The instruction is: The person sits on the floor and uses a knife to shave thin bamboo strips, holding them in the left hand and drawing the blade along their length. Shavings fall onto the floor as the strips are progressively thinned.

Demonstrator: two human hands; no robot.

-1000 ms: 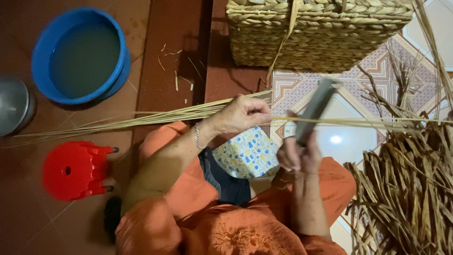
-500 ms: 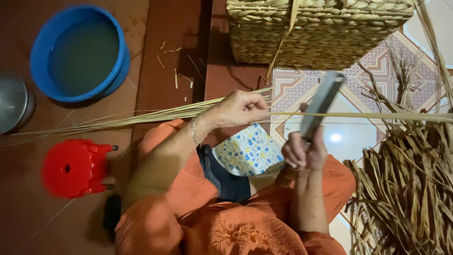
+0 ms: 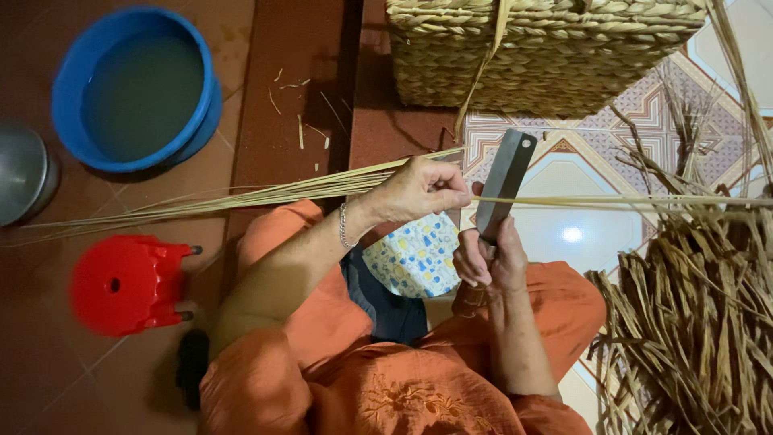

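My left hand [image 3: 420, 192] grips a long bundle of pale straw stalks [image 3: 241, 197] that stretches across the floor from far left to far right. My right hand [image 3: 487, 258] holds a flat grey knife blade [image 3: 504, 184] upright, just right of the left hand, with its edge against the stalks. Both forearms rest over my knees in orange clothing. A patterned white, blue and yellow cloth [image 3: 415, 256] lies on my lap below the hands.
A woven straw basket [image 3: 547, 48] stands at the top. A heap of dried brown leaf strips [image 3: 692, 322] lies at the right. A blue basin of water [image 3: 137, 84], a metal pot [image 3: 20, 173] and a red plastic stool [image 3: 125, 282] stand at the left.
The knife has shifted slightly left and closer to my left hand, tilting more upright. The straw bundle stays stretched across the floor.
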